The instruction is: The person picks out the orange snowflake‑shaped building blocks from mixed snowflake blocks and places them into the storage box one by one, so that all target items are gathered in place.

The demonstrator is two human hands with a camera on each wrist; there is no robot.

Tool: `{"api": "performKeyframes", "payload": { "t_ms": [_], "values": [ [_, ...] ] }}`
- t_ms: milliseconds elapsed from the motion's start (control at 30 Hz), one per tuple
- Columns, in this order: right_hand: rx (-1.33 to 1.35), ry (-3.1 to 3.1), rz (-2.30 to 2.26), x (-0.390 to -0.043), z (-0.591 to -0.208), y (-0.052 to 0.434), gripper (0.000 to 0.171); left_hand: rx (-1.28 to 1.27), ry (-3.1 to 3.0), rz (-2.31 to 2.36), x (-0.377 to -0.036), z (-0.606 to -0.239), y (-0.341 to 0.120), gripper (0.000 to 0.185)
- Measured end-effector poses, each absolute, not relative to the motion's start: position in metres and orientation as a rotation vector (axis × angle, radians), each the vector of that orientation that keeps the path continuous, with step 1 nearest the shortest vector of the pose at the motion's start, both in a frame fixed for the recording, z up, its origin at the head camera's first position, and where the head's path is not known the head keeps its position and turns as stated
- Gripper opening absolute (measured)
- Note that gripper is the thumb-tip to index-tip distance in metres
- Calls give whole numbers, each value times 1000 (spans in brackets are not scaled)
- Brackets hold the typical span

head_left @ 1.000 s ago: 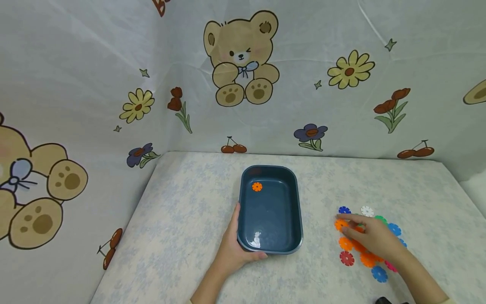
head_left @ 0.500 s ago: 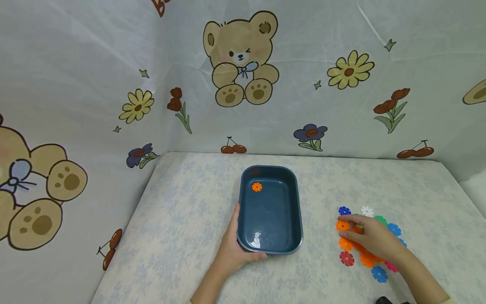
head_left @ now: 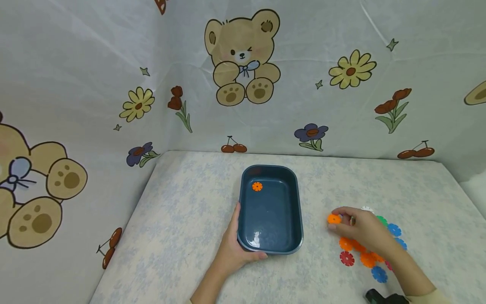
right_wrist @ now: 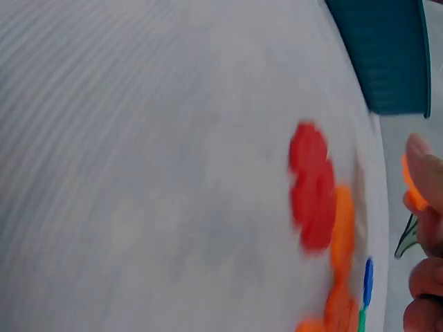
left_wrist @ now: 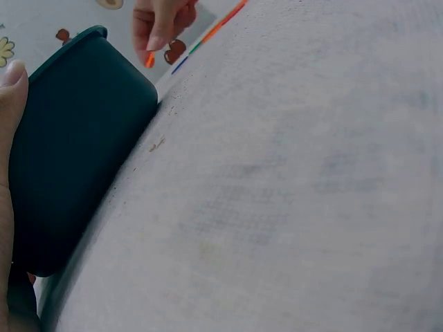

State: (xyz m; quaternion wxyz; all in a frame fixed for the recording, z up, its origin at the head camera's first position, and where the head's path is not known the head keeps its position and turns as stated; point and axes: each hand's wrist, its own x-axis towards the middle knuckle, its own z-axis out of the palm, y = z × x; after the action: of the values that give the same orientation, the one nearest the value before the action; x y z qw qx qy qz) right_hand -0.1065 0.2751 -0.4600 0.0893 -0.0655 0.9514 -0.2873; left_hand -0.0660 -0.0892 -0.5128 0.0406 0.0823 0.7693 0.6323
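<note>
A dark blue rectangular plastic tray (head_left: 271, 219) stands on the table, with one orange flower-shaped disc (head_left: 257, 186) lying on its floor near the far left. My left hand (head_left: 234, 249) holds the tray's near left corner, fingers along the side and thumb at the front. To the right of the tray, my right hand (head_left: 362, 228) pinches another orange snowflake disc (head_left: 333, 218) between thumb and fingertips. The held disc (right_wrist: 411, 183) also shows above the table in the right wrist view. Under and beside that hand lie several loose discs, partly hidden by it.
The loose pile has a red disc (head_left: 346, 258), blue discs (head_left: 379, 274), orange discs (head_left: 367, 259) and a white one (head_left: 367, 209). A black object (head_left: 383, 297) sits by the right wrist at the bottom edge. A bear-printed cloth (head_left: 243, 122) closes off the back.
My right hand has lifted the orange disc from the pile's left edge and moved it slightly left toward the tray. My left hand and the tray have stayed put.
</note>
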Motion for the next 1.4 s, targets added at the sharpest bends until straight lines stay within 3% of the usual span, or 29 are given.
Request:
{"api": "performKeyframes", "payload": {
  "t_ms": [233, 500, 967, 1400],
  "values": [
    [-222, 2900, -1051, -124, -455, 238, 33, 241, 2296, 1974, -67, -513, -89, 143],
    [-285, 2854, -1162, -145, -444, 187, 44, 245, 2299, 1965, -67, -512, -89, 142],
    [-711, 2940, -848, -169, -442, 112, 42, 225, 2331, 1917, -67, -514, -90, 139],
    [-555, 2840, -754, -183, -466, 77, 39, 243, 2350, 1891, -66, -513, -92, 137]
  ]
}}
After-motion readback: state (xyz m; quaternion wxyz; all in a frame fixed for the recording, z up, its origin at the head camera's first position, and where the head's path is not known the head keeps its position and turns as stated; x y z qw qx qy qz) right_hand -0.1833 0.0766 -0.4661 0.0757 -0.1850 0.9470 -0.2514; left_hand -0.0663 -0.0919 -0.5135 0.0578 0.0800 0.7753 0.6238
